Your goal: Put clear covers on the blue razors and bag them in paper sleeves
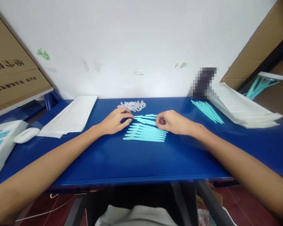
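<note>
Several slim turquoise eyebrow razors (146,135) lie side by side in a loose row on the blue table. At the far end of this row, my left hand (116,121) has its thumb and index finger closed at the left tip of one razor (139,117). My right hand (172,122) is curled, its fingertips pinched at the right end of another razor (147,121) and partly hiding it. Behind my left fingers sits a small heap of translucent plastic caps (134,105).
White flat sleeves (76,114) lie at the left, and a stack of white sleeves (242,106) at the right. More turquoise razors (207,111) rest beside that stack. A white device (4,144) stands at the left edge. Cardboard boxes (14,62) flank the table; a wall (136,40) closes the back.
</note>
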